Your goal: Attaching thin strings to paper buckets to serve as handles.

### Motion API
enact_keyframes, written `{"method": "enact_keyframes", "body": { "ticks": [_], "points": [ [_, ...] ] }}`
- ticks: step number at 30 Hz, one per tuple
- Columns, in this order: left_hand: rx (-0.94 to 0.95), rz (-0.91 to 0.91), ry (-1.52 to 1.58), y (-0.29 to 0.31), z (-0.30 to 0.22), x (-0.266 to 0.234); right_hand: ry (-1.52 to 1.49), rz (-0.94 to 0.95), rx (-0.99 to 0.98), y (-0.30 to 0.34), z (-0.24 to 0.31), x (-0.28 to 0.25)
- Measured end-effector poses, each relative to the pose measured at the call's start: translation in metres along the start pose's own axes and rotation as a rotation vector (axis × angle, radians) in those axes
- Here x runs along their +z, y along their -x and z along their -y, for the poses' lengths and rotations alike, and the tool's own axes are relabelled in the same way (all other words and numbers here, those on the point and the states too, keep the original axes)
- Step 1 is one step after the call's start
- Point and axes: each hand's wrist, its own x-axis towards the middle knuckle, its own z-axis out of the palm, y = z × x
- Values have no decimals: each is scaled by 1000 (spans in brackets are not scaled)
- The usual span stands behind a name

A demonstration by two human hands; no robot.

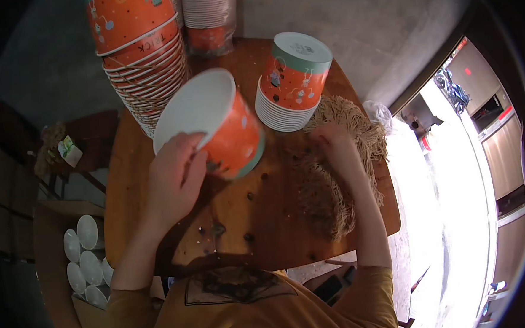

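Observation:
My left hand (177,177) grips the rim of an orange paper bucket (234,141), thumb outside and fingers over the edge. The bucket is tilted, its white inside facing up and left, its green-edged base down and right; it is slightly blurred. At the right of the table, my right hand (337,151) has its fingers closed at a bundle of tan twine strands (355,120); any strand between the fingertips is too small to see clearly. Just beyond the bundle, a short stack of matching buckets (296,79) stands upside down.
On the wooden table (266,229), a tall leaning stack of orange buckets (137,40) rises at the far left. A plastic-wrapped stack (208,18) stands behind it. A cardboard box (48,252) with several white cups (88,232) sits low at left. A bright doorway lies at right.

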Motion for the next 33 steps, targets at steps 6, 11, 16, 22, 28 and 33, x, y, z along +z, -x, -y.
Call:
{"method": "enact_keyframes", "body": {
  "ticks": [6,11,16,22,28,33],
  "points": [
    [245,215,-340,27,-4,10,53,154,21,17,-40,60],
    [285,243,-420,40,-8,15,54,154,-33,12,-41,65],
    [297,269,-414,43,-5,20,-266,77,-28,9,-16,61],
    [198,232,-334,43,-13,17,-299,-26,-231,29,86,42],
    [73,329,35,56,-37,3,-778,160,-90,59,171,14],
    [-151,345,148,73,-32,-11,-980,277,65,67,179,24]
  ]
}}
